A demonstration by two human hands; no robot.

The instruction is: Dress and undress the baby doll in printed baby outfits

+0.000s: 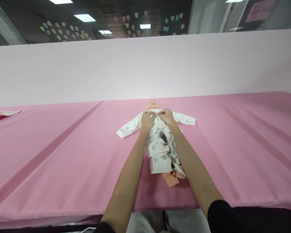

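A baby doll [153, 105] lies on its back on the pink table, head away from me, bare feet [172, 178] toward me. It wears a white printed sleepsuit [160, 152] with both sleeves spread out sideways. My left hand [147, 120] and my right hand [166, 116] are both at the doll's chest near the neckline. Each hand has its fingers pinched on the front edges of the sleepsuit. The fabric between the hands is bunched, and the fingertips are partly hidden by it.
The pink tablecloth [63, 155] covers a long table with its front edge near me. A pale pink cloth [2, 115] lies at the far left. A pale pink wall panel [145, 68] stands behind the table, with windows and paper hearts above.
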